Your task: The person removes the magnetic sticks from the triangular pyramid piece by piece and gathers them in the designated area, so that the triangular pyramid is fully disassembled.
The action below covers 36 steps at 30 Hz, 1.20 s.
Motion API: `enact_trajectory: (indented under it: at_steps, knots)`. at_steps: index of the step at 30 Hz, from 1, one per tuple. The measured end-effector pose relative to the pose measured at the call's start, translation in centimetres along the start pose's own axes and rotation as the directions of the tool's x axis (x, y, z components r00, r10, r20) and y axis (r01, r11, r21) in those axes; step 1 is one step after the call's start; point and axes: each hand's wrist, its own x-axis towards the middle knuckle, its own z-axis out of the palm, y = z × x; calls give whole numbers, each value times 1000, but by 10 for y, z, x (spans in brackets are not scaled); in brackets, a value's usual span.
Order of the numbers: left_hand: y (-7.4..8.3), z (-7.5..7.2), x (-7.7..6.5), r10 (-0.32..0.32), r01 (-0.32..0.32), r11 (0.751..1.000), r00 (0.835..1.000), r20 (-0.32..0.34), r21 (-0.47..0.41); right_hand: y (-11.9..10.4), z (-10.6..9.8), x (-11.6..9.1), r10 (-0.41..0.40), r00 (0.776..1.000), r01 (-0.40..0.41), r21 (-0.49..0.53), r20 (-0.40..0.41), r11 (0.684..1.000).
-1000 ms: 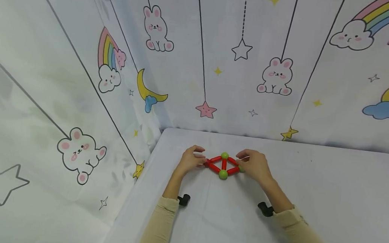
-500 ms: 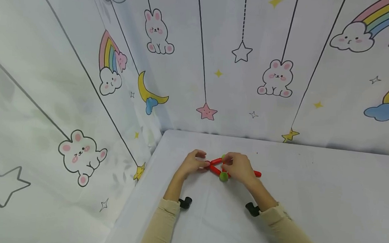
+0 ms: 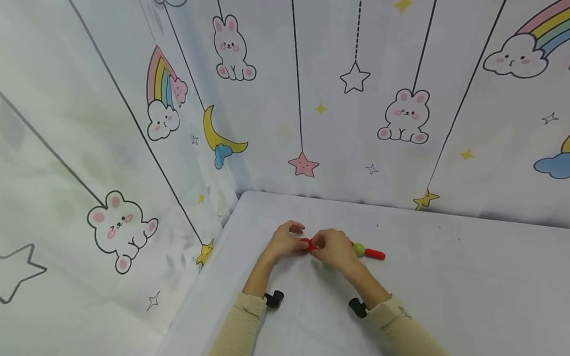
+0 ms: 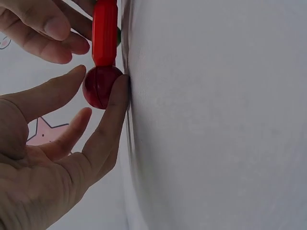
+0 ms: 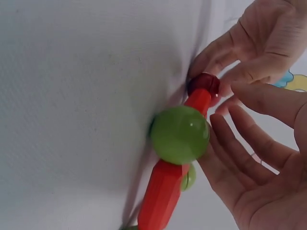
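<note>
Dark red ball: between both hands, partly covered in the head view.
Left hand: fingers parted, one touching the ball.
Right hand: fingers spread beside the ball; contact unclear.
Red rod: right of the ball, cut off in the right-wrist view.

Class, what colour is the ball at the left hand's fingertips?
The ball is dark red; the left wrist view shows it best.
</note>
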Motion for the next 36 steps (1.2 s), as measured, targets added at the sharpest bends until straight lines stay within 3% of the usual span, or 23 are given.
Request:
enact_trajectory:
  at_steps: [3, 9, 14, 20, 27, 36]
  knots:
    - [0, 2, -1, 23, -23, 998, 1000, -6, 64, -1, 3, 0, -14, 1000, 14, -19, 6, 1000]
    - [-1, 6, -1, 30, -29, 997, 999, -14, 76, -6, 5, 0, -40, 999, 40, -78, 1, 996]
    - [-1, 8, -2, 45, -38, 989, 998, -44, 146, -4, 9, 1, -55, 998, 52, -125, -23, 991]
    - [-2, 9, -1, 47, -40, 989, 998, -48, 143, -1, 13, 4, -32, 999, 27, -120, -41, 992]
    - [0, 8, -3, 43, -31, 975, 998, -52, 221, 3, 14, 5, -56, 996, 50, -80, -74, 996]
    - [3, 7, -2, 57, -57, 986, 998, 6, 156, 4, 8, 2, -16, 999, 12, -71, -50, 997]
